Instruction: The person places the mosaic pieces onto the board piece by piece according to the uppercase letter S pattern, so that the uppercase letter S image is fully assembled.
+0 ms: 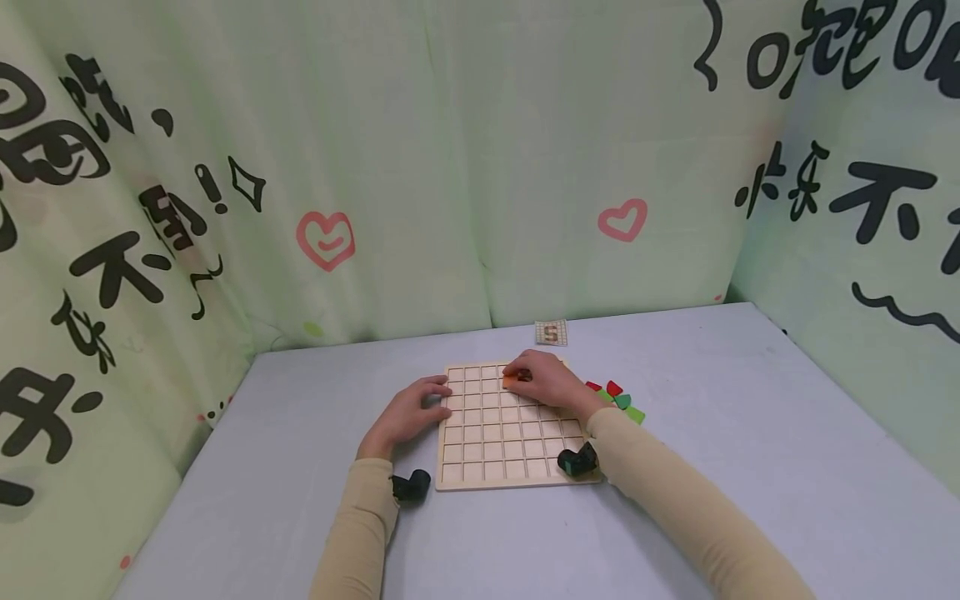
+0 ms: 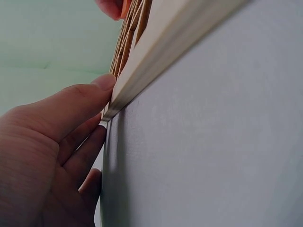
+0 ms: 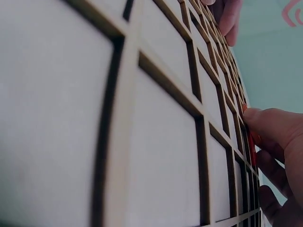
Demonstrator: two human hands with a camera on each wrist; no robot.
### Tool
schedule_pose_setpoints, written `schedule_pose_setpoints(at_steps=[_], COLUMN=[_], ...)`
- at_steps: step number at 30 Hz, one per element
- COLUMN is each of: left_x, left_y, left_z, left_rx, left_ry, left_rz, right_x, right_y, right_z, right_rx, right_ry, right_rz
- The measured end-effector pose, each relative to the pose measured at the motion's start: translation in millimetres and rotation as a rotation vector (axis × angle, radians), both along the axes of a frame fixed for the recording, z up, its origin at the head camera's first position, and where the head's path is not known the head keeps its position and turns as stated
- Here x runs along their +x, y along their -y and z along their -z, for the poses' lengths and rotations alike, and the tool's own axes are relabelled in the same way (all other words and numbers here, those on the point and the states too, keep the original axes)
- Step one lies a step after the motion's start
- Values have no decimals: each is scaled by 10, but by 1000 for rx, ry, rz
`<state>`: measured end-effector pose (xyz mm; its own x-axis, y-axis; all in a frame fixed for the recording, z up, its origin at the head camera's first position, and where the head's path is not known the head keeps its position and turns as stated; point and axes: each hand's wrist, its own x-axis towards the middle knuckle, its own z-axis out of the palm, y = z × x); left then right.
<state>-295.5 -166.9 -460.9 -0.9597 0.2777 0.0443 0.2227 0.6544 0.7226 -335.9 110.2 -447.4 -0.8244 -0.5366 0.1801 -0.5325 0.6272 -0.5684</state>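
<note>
A square wooden grid board [image 1: 472, 450] lies on the table, divided into many small cells by raised strips. My left hand [image 1: 412, 412] rests at its left edge, the thumb and fingers fairly straight and touching the rim. Over the board's far part, my right hand [image 1: 547, 379] pinches an orange piece [image 1: 509, 382] between thumb and fingers, at the grid. Under those fingers, a red piece [image 3: 252, 149] shows in the right wrist view; whether it is held too is unclear. The right hand and forearm hide part of the board's right side.
Several red and green pieces [image 1: 623, 402] lie right of the board, partly behind the right forearm. A small card with a figure [image 1: 551, 333] sits beyond the board at the table's back edge. Printed curtains [image 1: 465, 167] enclose the white table [image 1: 750, 442].
</note>
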Motion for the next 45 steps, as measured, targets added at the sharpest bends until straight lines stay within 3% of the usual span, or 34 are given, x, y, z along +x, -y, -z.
schedule_pose_setpoints(at_steps=[30, 37, 45], left_x=[6, 10, 7], left_y=[0, -7, 3], left_z=[2, 12, 6], left_rx=[-2, 5, -3], left_ry=[3, -10, -14], left_rz=[7, 17, 15], right_x=[-20, -22, -3], right_y=[7, -52, -337], right_z=[35, 7, -116], right_rx=[-11, -40, -54], right_ry=[31, 57, 130], right_rz=[25, 100, 202])
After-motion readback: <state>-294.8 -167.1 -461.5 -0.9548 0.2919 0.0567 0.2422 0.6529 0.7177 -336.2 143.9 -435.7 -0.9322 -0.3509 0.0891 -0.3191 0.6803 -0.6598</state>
